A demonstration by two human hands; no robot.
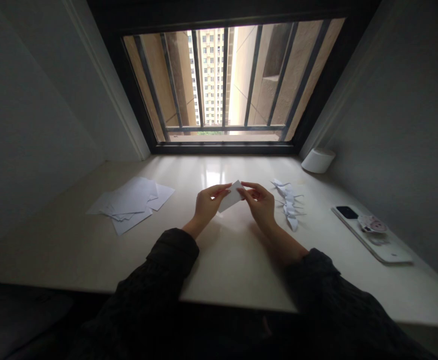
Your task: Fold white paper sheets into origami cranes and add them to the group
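Note:
A small folded piece of white paper [230,200] is held up between my two hands above the white counter. My left hand [209,204] pinches its left edge between thumb and fingers. On the other side, my right hand [259,202] grips the upper right corner, thumb in front and fingers behind. Just right of my right hand, several folded paper cranes [289,202] stand in a row, close together. Loose white paper sheets [134,197] lie in an untidy pile to the left of my left hand.
A white phone [376,240] with a round cartoon grip lies on the right of the counter [237,270]. Near the back right corner, a white cylindrical object [318,160] rests against the wall. A dark-framed barred window [224,145] borders the back; the counter's front edge is close to me.

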